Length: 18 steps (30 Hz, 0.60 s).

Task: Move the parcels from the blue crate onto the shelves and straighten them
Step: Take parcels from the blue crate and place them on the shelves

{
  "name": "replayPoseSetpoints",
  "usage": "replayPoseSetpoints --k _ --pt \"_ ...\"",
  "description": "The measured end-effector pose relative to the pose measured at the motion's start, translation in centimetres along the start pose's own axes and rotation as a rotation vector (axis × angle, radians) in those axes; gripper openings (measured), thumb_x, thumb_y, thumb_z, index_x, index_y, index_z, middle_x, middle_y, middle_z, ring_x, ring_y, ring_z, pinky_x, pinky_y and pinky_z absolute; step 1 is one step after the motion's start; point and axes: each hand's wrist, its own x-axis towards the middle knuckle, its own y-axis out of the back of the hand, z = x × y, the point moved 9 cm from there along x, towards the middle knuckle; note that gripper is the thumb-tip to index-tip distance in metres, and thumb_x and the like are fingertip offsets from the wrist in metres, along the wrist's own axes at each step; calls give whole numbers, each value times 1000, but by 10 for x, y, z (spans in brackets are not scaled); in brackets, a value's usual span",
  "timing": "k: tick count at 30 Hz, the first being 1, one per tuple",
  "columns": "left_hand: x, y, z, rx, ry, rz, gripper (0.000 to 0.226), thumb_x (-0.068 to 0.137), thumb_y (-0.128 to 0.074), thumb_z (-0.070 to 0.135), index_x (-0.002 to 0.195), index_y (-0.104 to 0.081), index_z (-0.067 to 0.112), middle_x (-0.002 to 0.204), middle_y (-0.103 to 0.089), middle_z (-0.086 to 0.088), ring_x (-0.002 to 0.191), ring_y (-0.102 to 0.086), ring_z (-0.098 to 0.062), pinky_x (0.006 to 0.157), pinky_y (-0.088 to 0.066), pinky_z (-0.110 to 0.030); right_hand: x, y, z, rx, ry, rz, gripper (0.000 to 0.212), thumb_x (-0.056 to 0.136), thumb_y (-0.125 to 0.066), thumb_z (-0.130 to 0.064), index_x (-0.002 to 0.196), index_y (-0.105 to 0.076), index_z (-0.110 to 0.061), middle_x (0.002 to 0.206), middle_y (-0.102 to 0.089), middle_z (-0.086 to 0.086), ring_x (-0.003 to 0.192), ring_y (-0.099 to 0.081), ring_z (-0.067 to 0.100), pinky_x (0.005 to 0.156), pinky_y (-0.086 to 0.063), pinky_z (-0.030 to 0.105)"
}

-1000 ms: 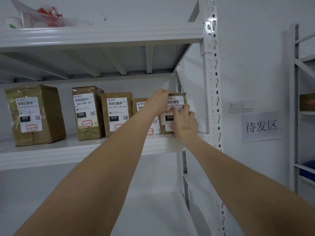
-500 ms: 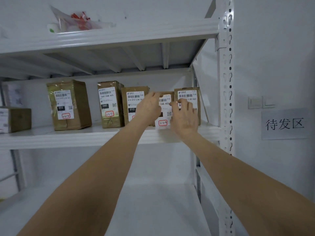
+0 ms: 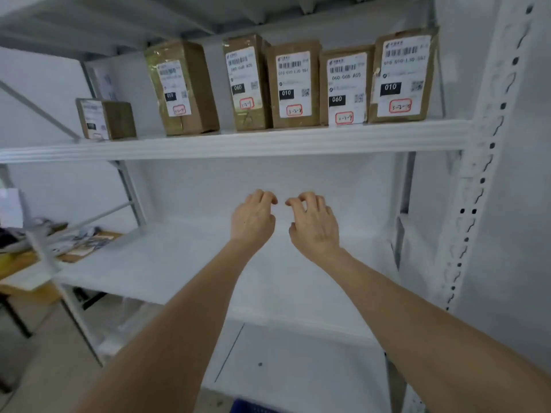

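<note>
Several brown parcels with white labels stand in a row on the upper shelf (image 3: pixel 238 141). The rightmost parcel (image 3: pixel 402 76) and its neighbour (image 3: pixel 346 87) stand upright, close together at the shelf's right end. A small parcel (image 3: pixel 104 119) sits apart at the left. My left hand (image 3: pixel 253 217) and my right hand (image 3: pixel 313 225) hang side by side below that shelf, in front of the bare middle shelf (image 3: pixel 179 263). Their fingers are loosely curled and hold nothing. A sliver of the blue crate (image 3: pixel 250 408) shows at the bottom edge.
A white perforated upright (image 3: pixel 483 174) bounds the shelving on the right, with a wall beyond it. A lower shelf board (image 3: pixel 298 362) lies below. At the left stands a wooden table (image 3: pixel 18 263) with papers and clutter.
Both hands have let go of the parcels at the right end of the upper shelf and dropped down to the middle shelf's level. My view has tilted downward.
</note>
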Motion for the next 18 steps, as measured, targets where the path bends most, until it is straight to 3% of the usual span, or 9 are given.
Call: replayPoseSetpoints --k 5,10,18 --pt "-77 -90 -22 32 83 -305 40 88 -45 7 127 -46 15 125 -48 -4 110 -50 -22 66 -37 -28 -68 -90 15 38 -67 -264 53 87 -58 -12 137 -43 -21 136 -39 1 123 -37 23 91 -40 31" --pt "-170 -200 -43 29 178 -782 44 92 -48 16 135 -39 17 134 -39 -6 118 -48 -24 82 -46 -36 -154 -183 35 43 -156 -550 58 89 -55 -12 142 -35 -20 142 -34 1 128 -32 24 93 -38 31" --pt "-324 -334 -59 -58 207 -1149 46 91 -52 17 136 -40 13 135 -36 -11 119 -45 -28 91 -48 -41 -311 -306 67 48 -359 -930 70 90 -54 -12 149 -20 -26 149 -23 7 128 -31 29 93 -41 36"
